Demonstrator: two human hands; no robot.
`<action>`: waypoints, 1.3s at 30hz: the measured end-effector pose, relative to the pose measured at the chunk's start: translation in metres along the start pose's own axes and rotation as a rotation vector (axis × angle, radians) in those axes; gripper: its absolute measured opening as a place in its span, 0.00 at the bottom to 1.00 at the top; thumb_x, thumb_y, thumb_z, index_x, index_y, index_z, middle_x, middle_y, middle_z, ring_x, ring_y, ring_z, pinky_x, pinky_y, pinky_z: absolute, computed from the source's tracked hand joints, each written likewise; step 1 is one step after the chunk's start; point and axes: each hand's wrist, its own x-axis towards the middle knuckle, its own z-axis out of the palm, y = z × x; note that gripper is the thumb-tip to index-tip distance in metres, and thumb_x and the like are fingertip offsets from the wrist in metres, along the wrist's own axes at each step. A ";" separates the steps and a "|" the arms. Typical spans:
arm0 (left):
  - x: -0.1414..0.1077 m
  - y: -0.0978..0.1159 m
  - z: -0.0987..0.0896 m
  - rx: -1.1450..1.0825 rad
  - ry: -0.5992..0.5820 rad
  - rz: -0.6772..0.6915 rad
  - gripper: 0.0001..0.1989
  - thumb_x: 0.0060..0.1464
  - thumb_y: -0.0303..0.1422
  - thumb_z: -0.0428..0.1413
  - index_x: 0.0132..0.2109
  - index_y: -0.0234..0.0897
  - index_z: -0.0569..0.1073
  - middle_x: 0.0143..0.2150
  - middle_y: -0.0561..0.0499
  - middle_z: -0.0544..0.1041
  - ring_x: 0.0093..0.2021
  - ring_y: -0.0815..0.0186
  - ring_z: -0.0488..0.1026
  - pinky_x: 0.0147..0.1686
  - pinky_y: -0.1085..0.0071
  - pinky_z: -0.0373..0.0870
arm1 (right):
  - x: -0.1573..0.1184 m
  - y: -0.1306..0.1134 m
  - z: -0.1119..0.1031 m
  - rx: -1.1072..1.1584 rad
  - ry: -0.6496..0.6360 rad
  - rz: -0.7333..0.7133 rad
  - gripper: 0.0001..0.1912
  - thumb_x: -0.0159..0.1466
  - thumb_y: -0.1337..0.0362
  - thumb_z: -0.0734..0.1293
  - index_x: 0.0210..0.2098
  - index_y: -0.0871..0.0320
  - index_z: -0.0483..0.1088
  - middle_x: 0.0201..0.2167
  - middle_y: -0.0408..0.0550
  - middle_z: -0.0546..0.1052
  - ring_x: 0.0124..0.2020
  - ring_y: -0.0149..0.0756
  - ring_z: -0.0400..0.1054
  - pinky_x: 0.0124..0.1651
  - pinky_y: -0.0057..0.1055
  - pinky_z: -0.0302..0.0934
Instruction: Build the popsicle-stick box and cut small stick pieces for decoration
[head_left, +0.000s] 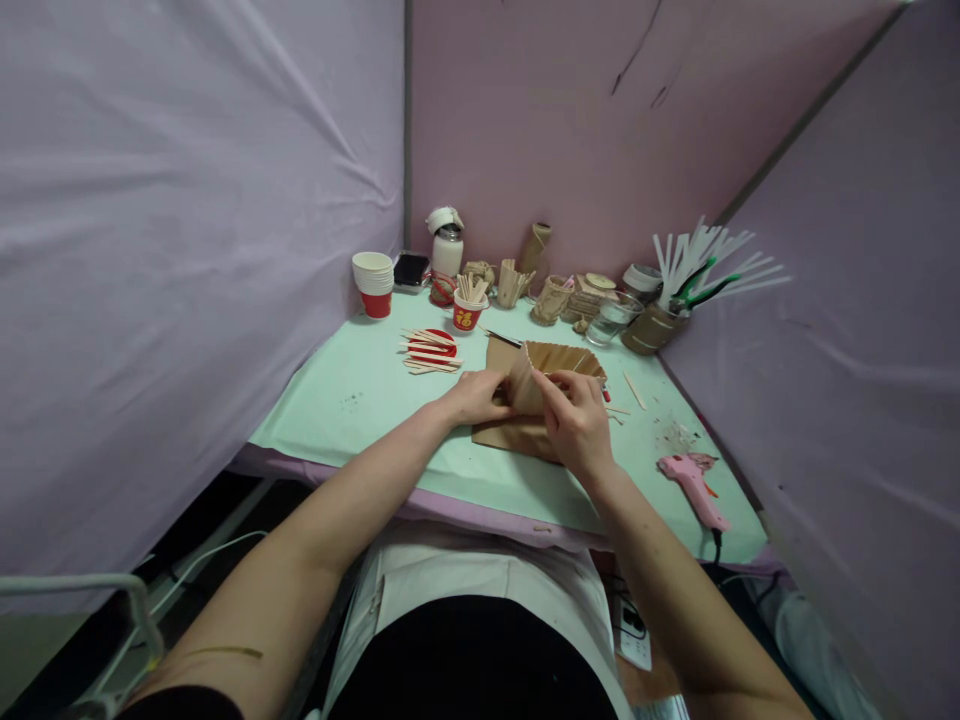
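A container walled with wooden craft sticks (566,356) rests on a sheet of brown cardboard (510,436). My left hand (478,398) is closed around its left lower side, the thumb near the cardboard. At the front rim, my right hand (576,412) pinches the wall between thumb and fingers; its back hides much of the container's front. Behind the container lies a thin dark pointed tool (504,339). A loose craft stick (634,390) is to the right of the container.
A pink hot glue gun (694,485) lies at the table's right. More sticks lie on a red round piece (433,348) at left. Along the back stand stacked paper cups (373,285), a red cup of sticks (468,312), twine, a clear bowl (611,322) and a pot with glue sticks (651,330).
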 end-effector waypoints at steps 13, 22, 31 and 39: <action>-0.002 0.005 -0.001 0.059 0.012 0.022 0.14 0.46 0.41 0.57 0.37 0.38 0.70 0.34 0.50 0.77 0.36 0.59 0.73 0.34 0.67 0.62 | 0.001 0.001 0.001 0.015 0.018 -0.007 0.19 0.64 0.74 0.60 0.52 0.57 0.71 0.42 0.55 0.70 0.42 0.43 0.62 0.46 0.40 0.64; -0.002 0.008 0.000 0.077 0.009 -0.019 0.15 0.45 0.42 0.57 0.39 0.38 0.70 0.37 0.49 0.77 0.38 0.58 0.73 0.36 0.66 0.63 | 0.000 0.000 0.002 0.042 0.018 0.005 0.18 0.65 0.72 0.60 0.53 0.57 0.71 0.42 0.55 0.70 0.43 0.43 0.62 0.45 0.40 0.64; -0.003 0.013 0.001 0.100 0.013 -0.059 0.16 0.45 0.43 0.58 0.39 0.38 0.70 0.38 0.48 0.77 0.41 0.56 0.74 0.38 0.65 0.65 | 0.002 -0.001 -0.001 0.034 0.018 -0.003 0.17 0.65 0.72 0.60 0.51 0.58 0.70 0.41 0.55 0.70 0.42 0.42 0.61 0.46 0.39 0.63; -0.004 0.022 0.015 0.137 0.061 -0.149 0.19 0.44 0.43 0.59 0.41 0.38 0.67 0.43 0.44 0.76 0.46 0.52 0.72 0.44 0.59 0.64 | -0.002 0.002 -0.001 0.065 0.049 0.047 0.18 0.65 0.72 0.60 0.52 0.53 0.70 0.41 0.53 0.70 0.43 0.42 0.63 0.46 0.42 0.62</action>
